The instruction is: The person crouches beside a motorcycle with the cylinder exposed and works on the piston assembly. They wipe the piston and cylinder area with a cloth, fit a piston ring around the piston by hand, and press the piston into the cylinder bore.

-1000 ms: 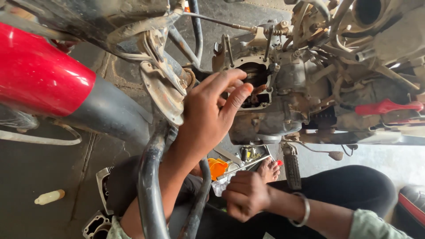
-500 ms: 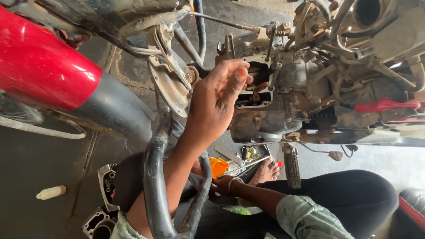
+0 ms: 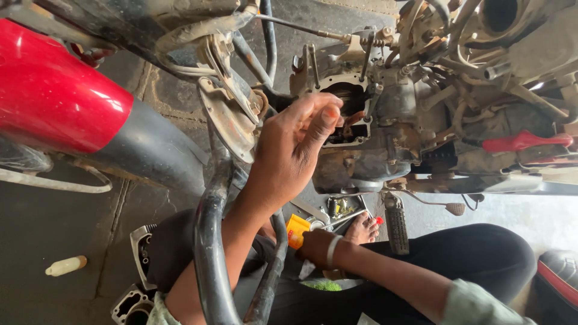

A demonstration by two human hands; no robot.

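The red bodywork [image 3: 54, 96] of a motorcycle fills the space left of the engine [image 3: 421, 120], which is the largest bare-metal mass here, grimy and partly stripped. A black tube [image 3: 208, 241] curves down left of and below the engine, and the person's dark-trousered leg [image 3: 481, 259] lies under it.

The work in hand looks like fitting or checking something at the opening [image 3: 346, 129] on the engine's left face, where the casing stands uncovered with studs sticking out around it.

The left hand [image 3: 289, 150] is raised against that opening, forearm running up along the tube, wrist bent, palm toward the camera. Its thumb and fingertips are drawn together at the opening's edge; whether they pinch a small part I cannot tell.

The right hand [image 3: 313, 247], with a pale bracelet [image 3: 331, 250] at the wrist, reaches low under the engine, just beside a yellow packet [image 3: 297, 230] and loose metal bits [image 3: 340, 207] near a bare foot [image 3: 361, 229]. It is mostly hidden, so its grip cannot be made out.

Any next move at the opening would need a fine fingertip hold and a clear line past the studs.

Well left of the engine, a small white bottle [image 3: 66, 265] lies on the floor.
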